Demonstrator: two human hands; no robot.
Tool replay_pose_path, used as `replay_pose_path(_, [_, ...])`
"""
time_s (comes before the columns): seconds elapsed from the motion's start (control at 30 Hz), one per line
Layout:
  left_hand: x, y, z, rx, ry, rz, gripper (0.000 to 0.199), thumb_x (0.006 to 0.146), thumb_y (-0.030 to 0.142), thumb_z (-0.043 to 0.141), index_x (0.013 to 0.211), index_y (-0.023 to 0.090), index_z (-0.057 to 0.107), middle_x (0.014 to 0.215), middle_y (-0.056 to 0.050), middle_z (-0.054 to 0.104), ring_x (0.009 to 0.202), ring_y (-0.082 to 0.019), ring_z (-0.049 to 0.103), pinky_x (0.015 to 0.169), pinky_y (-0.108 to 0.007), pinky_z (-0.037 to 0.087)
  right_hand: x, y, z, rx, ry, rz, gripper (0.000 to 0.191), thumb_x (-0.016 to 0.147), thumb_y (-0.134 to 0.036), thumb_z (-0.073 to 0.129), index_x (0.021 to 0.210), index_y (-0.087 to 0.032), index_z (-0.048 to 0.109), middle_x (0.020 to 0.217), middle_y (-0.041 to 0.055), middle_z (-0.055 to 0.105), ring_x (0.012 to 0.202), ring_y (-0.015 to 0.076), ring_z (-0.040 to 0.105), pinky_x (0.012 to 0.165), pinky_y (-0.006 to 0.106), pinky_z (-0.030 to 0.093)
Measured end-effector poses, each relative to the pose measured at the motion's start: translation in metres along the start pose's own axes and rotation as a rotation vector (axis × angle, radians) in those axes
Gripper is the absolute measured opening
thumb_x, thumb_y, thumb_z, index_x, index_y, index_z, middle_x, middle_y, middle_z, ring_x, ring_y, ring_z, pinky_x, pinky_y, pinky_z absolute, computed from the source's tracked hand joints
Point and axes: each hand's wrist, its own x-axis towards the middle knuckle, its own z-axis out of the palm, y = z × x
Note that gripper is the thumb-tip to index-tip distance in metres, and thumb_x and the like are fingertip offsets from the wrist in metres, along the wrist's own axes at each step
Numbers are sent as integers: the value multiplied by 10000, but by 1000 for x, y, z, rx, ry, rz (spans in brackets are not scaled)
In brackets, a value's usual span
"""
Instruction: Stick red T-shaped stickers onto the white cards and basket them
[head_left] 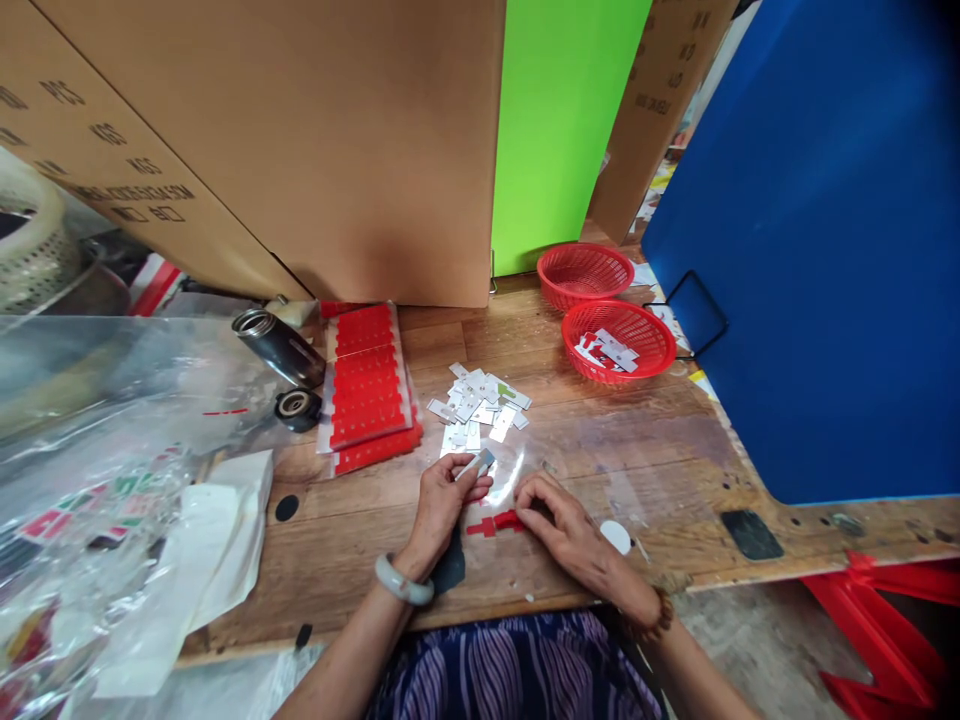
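My left hand (448,497) pinches a small flat white-grey plate (480,463) between thumb and fingers, just above the table. To its right, my right hand (559,520) has its fingers closed on a small red cut-out piece (508,521) near the tabletop. Another red piece (482,527) lies beside it, touching or almost touching. Beyond both hands is a loose pile of white rectangular plates (480,400), one with a green mark. Left of that pile lie stacked sheets of red cut-outs (366,380) on clear backing.
Two red plastic baskets (660,350) stand at the back right, the nearer with white and red pieces inside. An open dark flask (281,350) and its cap (298,408) are on the left, near clear plastic bags (97,480). Cardboard (375,150), green (562,120) and blue boards (825,250) wall the table.
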Motion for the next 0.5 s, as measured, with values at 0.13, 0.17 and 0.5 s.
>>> replay_pose_path(0.13, [-4,10,-5,-45,-88,-131,280,688,54,744,913,110,588,698,-67,724,629,-142,712,632,-190,568,3,2,-3,109,93,75,41,852,-231,536,831,-207,510,854,4,562,828,156,535,792,289,431])
replay_pose_path(0.17, [-7,12,-6,-49,-119,-161,291,680,29,737,915,110,587,699,-67,724,628,-142,712,644,-195,571,5,2,-3,124,134,93,56,838,-243,553,822,-205,516,830,-1,564,805,154,537,769,284,432])
replay_pose_path(0.5, [-32,24,-5,-46,-344,-275,408,643,68,765,1009,94,586,716,-110,739,672,-177,723,672,-222,568,16,-11,-6,47,171,92,81,821,-212,570,755,-206,523,711,-35,553,674,124,507,646,250,387])
